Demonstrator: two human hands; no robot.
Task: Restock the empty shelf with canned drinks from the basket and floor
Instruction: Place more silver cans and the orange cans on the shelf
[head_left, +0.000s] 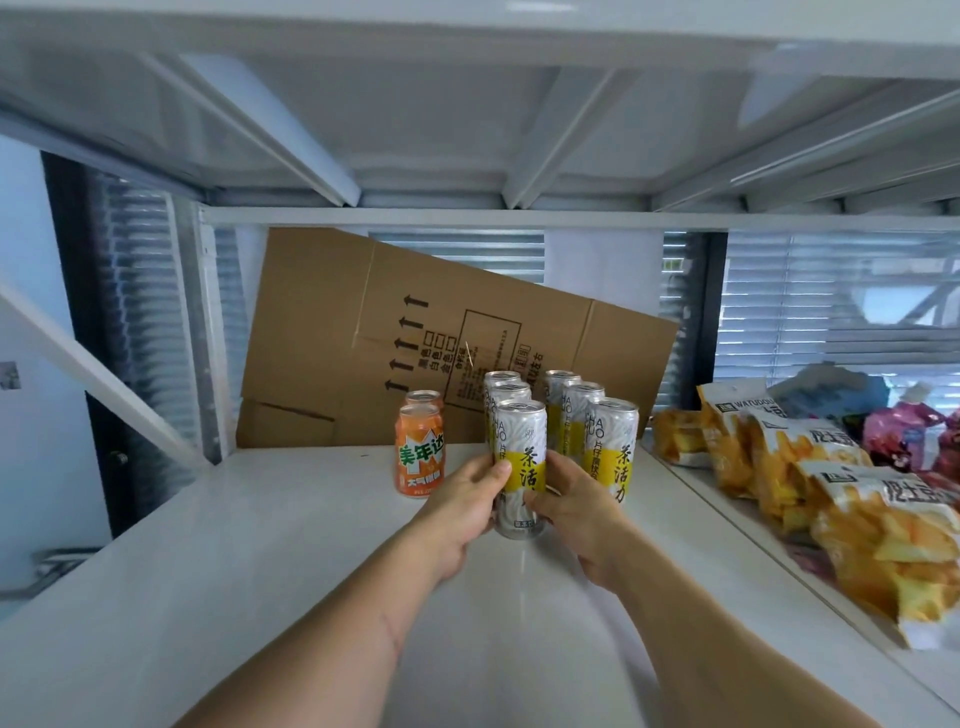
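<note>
A tall white-and-yellow can (521, 441) stands on the white shelf (249, 545), at the front of the left of two rows of like cans. My left hand (467, 506) grips its left side and my right hand (574, 512) grips its right side. The front can of the right row (612, 447) stands just beyond my right hand. Two short orange cans (420, 449) stand one behind the other to the left. The basket and the floor are out of view.
A flattened cardboard box (415, 332) leans against the back of the shelf behind the cans. Yellow chip bags (810, 488) lie in a row on the neighbouring shelf to the right. Another shelf's underside (467, 130) hangs close overhead.
</note>
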